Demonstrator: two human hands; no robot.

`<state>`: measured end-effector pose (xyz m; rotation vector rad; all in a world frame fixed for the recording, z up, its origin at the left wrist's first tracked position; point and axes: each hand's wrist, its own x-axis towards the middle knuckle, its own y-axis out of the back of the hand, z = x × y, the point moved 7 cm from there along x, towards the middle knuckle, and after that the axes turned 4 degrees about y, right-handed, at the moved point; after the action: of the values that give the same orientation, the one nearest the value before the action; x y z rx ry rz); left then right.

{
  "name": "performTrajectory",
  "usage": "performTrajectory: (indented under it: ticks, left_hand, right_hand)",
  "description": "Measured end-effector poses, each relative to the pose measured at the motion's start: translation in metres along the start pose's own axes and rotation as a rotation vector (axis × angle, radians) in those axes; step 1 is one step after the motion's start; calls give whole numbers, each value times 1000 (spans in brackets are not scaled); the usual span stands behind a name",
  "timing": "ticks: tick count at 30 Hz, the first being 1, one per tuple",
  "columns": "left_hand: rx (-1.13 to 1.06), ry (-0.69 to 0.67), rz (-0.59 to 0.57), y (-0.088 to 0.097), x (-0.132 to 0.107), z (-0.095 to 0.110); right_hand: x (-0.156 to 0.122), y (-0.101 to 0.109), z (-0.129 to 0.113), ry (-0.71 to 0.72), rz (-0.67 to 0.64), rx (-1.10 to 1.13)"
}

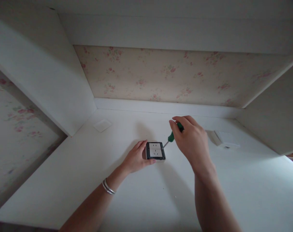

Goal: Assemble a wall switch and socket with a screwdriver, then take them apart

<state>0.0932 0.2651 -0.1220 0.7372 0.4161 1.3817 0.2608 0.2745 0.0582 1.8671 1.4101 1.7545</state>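
A wall socket (155,150) with a white face and a dark frame sits on the white tabletop. Around its left side and lower edge, the fingers of my left hand (138,158) grip it. My right hand (191,138) is closed on the green handle of a screwdriver (170,137), held at a slant. The metal shaft runs down to the right side of the socket's dark frame, where its tip appears to touch. Whether a screw lies under the tip is too small to tell.
A thin white square plate (102,125) lies at the back left of the tabletop (136,199). Another white box-like piece (225,139) rests at the right. White panels (64,80) rise at both sides, with floral wallpaper (161,74) behind. Tiny specks dot the front.
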Motion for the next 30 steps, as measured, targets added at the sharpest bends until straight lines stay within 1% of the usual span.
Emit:
performTrajectory:
  ticks: [3,8,10,12,16,19,24,26,30]
  left_hand:
    - [6,-5,11,1,0,2]
    - [-2,-14,17,1,0,3]
    - [-3,-16,26,1,0,2]
    - [1,-15,28,1,0,0]
    - [5,-6,10,-2,0,-2]
    - [8,-1,8,-2,-1,-2]
    - [-11,-7,3,-2,-1,-1]
    - [-16,-10,4,-1,-1,0]
    - [-15,-7,10,0,-1,0]
  right_hand:
    - [0,-3,-2,33,-28,13]
    - [-1,-9,-9,123,-136,108]
    - [-1,-10,-10,115,-155,129]
    - [-1,-10,-8,68,-140,100]
    - [-1,-8,-3,-4,-55,-19]
    - [0,-10,-2,18,-70,-35]
    - [-1,-13,-8,83,-131,86]
    - [-1,-13,-9,71,-129,97]
    - [-2,-8,0,-31,-31,-18]
